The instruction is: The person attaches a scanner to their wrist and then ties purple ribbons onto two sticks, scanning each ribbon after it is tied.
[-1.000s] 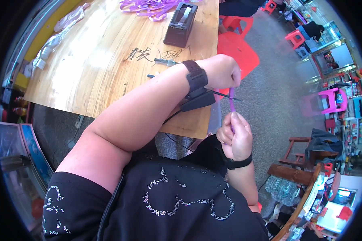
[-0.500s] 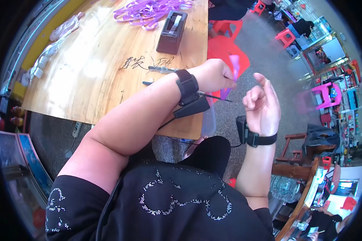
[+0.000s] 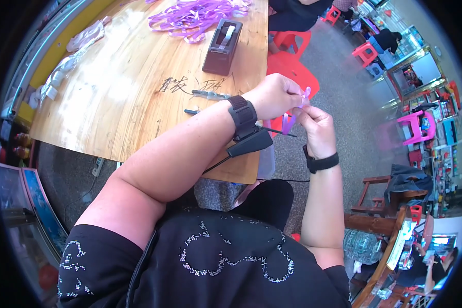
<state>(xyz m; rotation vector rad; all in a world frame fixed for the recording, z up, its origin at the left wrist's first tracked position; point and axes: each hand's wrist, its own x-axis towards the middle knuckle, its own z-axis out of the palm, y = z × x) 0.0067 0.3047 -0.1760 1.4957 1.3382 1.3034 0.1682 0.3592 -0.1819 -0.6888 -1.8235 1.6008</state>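
Out past the table's right edge, my left hand (image 3: 278, 96) pinches a short purple ribbon (image 3: 288, 123) between thumb and fingers. My right hand (image 3: 317, 124) meets it there, its thumb and fingertips closed on the same ribbon close to the left fingertips. A small curl of ribbon stands up above the pinch, and a longer piece hangs below. Each wrist wears a dark strap; the left one carries a black box with a cable. To the left on the table lies a heap of purple ribbon (image 3: 195, 18), with a black tape dispenser (image 3: 223, 47) beside it.
The wooden table (image 3: 118, 102) holds pens (image 3: 209, 95) and, at its far left, a crumpled white cloth (image 3: 87, 36). A red plastic stool (image 3: 292, 66) stands past its right edge. Farther right are a pink stool (image 3: 417, 124) and a large water bottle (image 3: 362, 245).
My right hand has moved up and left from an open, raised pose and closed on the ribbon beside my left hand. The ribbon's upper end no longer stands tall.
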